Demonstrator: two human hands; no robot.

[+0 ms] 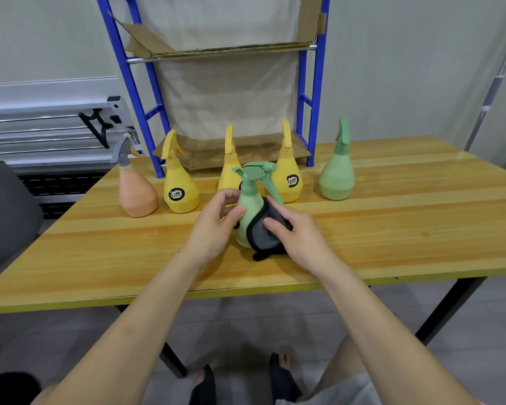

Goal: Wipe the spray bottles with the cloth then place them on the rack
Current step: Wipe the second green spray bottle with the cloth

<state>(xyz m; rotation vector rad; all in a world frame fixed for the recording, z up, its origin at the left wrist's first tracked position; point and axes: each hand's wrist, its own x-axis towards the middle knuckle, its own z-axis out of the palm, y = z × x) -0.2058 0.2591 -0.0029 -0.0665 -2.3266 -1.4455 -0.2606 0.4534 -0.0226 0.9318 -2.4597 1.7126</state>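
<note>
At near centre of the desk (392,229), left hand (214,223) is gripping the green spray bottle (250,211), right hand (298,232) is pressing the cloth (265,232) flat-fingered against it; wiping is proceeding, racking likely following.

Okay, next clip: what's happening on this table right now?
A person is wiping a green spray bottle that stands near the front of the wooden table. The left hand holds the bottle's body while the right hand presses a grey cloth against its side. Five other bottles stand in a row behind it, and the blue rack holds none of them yet.
</note>
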